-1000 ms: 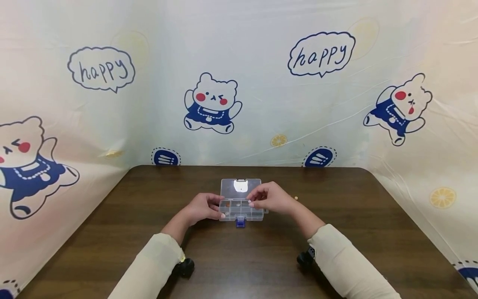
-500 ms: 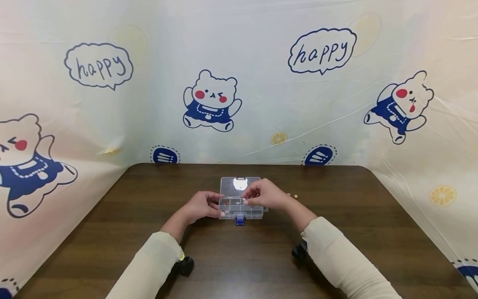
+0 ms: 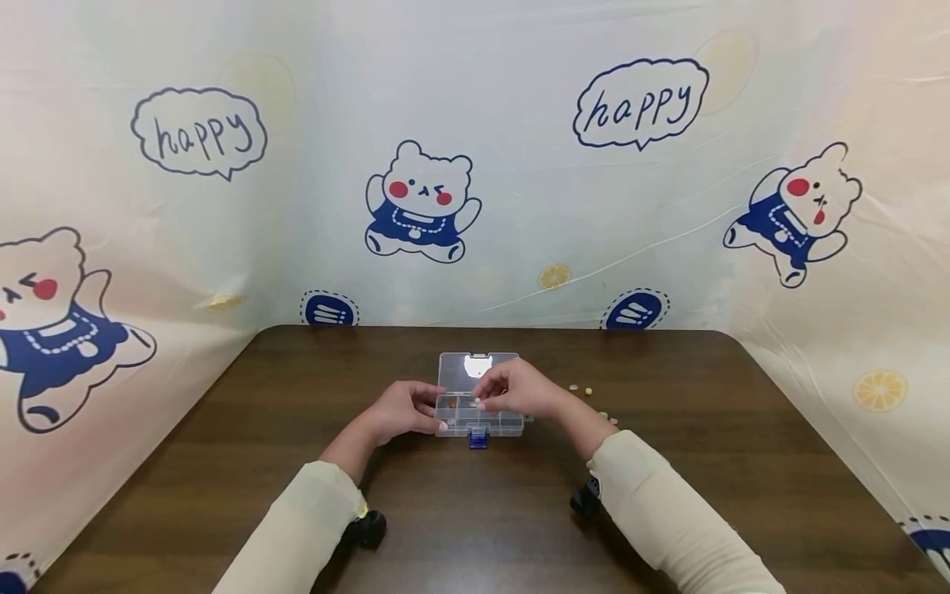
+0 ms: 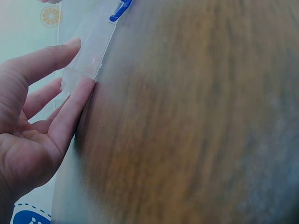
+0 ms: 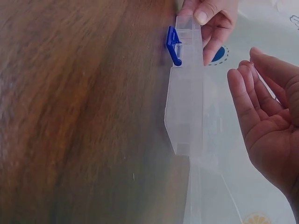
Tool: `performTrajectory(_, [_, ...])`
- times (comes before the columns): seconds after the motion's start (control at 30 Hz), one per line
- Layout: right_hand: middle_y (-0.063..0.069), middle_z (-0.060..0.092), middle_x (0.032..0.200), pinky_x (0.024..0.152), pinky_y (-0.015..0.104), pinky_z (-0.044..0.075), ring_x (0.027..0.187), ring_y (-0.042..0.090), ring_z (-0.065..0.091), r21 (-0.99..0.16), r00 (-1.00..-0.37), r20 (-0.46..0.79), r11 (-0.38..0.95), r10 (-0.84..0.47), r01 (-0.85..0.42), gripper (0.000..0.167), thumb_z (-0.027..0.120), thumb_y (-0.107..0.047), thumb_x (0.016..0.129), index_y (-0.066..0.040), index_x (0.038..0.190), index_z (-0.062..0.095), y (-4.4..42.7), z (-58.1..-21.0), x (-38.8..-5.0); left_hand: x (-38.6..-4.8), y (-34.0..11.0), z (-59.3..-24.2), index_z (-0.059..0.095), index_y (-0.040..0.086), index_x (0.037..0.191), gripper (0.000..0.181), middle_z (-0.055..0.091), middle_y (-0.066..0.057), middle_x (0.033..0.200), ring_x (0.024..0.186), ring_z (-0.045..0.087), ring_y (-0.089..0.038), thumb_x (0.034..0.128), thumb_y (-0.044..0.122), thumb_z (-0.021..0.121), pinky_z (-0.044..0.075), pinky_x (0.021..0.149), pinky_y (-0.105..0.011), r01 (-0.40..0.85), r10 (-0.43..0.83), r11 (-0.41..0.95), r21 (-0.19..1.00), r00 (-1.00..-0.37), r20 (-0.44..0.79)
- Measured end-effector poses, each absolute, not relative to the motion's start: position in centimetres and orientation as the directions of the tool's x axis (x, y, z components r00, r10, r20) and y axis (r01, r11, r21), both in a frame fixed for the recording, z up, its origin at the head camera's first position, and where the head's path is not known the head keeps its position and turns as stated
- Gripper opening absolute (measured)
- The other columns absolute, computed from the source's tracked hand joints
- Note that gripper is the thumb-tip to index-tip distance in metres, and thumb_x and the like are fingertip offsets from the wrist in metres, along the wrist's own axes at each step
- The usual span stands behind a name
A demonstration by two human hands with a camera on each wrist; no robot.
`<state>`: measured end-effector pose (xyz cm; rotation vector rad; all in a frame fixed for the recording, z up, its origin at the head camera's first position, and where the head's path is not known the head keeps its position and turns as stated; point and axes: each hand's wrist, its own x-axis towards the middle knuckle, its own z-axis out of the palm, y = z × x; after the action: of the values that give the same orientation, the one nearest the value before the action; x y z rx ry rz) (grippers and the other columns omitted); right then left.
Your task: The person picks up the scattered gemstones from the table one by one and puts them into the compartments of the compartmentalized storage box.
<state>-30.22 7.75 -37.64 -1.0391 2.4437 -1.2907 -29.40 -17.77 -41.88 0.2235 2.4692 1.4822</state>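
A clear plastic compartment box (image 3: 512, 425) with a blue latch (image 3: 478, 438) lies on the table, its lid (image 3: 454, 371) tipped back. My left hand (image 3: 404, 407) holds the box's left end between thumb and fingers. Over the back-middle compartments, my right hand (image 3: 518, 389) pinches a small whitish piece (image 3: 477, 401) at its fingertips; its exact kind is too small to tell. An orange-red piece (image 3: 452, 404) lies in the back-left compartment. In the right wrist view the right hand (image 5: 273, 102) is above the box, apart from its wall (image 5: 184, 107).
Several small pale pieces (image 3: 589, 391) lie on the brown table (image 3: 668, 495) right of the box, partly behind the right forearm. A printed curtain (image 3: 505, 247) hangs behind the table. Dark cameras (image 3: 371, 529) sit at both wrists.
My right hand has moved left over the box with the whitish piece, from the right compartments toward the middle ones. More loose pieces show beside the right forearm. The left hand stays put.
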Motion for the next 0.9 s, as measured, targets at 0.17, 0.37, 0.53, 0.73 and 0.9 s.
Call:
performTrajectory(0.17, [0.001, 0.067, 0.081, 0.069, 0.027, 0.055, 0.074, 0.015, 0.061, -0.789, -0.734, 0.141, 0.373, -0.664, -0.489, 0.012, 0.076, -0.003, 0.084, 0.001, 0.095, 0.073, 7.56, -37.77, -30.48, -29.64, -17.67, -41.75, 0.065, 0.010, 0.125, 0.059, 0.064, -0.008, 0.110, 0.091, 0.062, -0.022, 0.0705, 0.014, 0.089, 0.057, 0.079, -0.035, 0.009, 0.257, 0.476, 0.880, -0.958, -0.129])
performTrajectory(0.37, [0.002, 0.067, 0.083, 0.071, 0.026, 0.054, 0.075, 0.015, 0.060, -0.786, -0.738, 0.132, 0.384, -0.662, -0.484, 0.010, 0.077, -0.005, 0.084, -0.003, 0.093, 0.074, 7.18, -38.19, -30.57, -29.55, -17.68, -41.79, 0.065, 0.010, 0.125, 0.060, 0.064, -0.008, 0.111, 0.092, 0.061, -0.022, 0.0706, 0.013, 0.088, 0.057, 0.080, -0.034, 0.003, 0.256, 0.479, 0.878, -0.957, -0.137])
performTrajectory(0.53, [0.002, 0.068, 0.082, 0.071, 0.026, 0.054, 0.075, 0.015, 0.059, -0.789, -0.743, 0.112, 0.396, -0.659, -0.470, 0.013, 0.076, -0.006, 0.085, 0.000, 0.096, 0.073, 7.08, -38.04, -30.47, -29.59, -17.72, -41.87, 0.064, 0.009, 0.126, 0.061, 0.063, -0.008, 0.111, 0.092, 0.061, -0.022, 0.0704, 0.014, 0.089, 0.057, 0.080, -0.034, 0.005, 0.261, 0.478, 0.879, -0.956, -0.136])
performTrajectory(0.73, [0.001, 0.067, 0.080, 0.069, 0.027, 0.054, 0.073, 0.016, 0.059, -0.798, -0.760, 0.102, 0.403, -0.642, -0.448, 0.014, 0.076, -0.007, 0.085, 0.001, 0.096, 0.073, 7.05, -37.71, -30.60, -29.88, -17.80, -41.94, 0.065, 0.010, 0.126, 0.061, 0.063, -0.008, 0.112, 0.093, 0.061, -0.023, 0.0704, 0.016, 0.089, 0.057, 0.079, -0.034, 0.026, 0.272, 0.482, 0.876, -0.954, -0.122])
performTrajectory(0.9, [0.001, 0.067, 0.080, 0.070, 0.027, 0.055, 0.073, 0.016, 0.059, -0.801, -0.744, 0.103, 0.388, -0.661, -0.456, 0.013, 0.076, -0.004, 0.085, 0.002, 0.096, 0.073, 6.90, -37.86, -30.81, -29.73, -17.85, -41.94, 0.065, 0.010, 0.126, 0.061, 0.064, -0.007, 0.110, 0.092, 0.062, -0.022, 0.0700, 0.016, 0.089, 0.057, 0.079, -0.034, 0.024, 0.272, 0.482, 0.876, -0.954, -0.124])
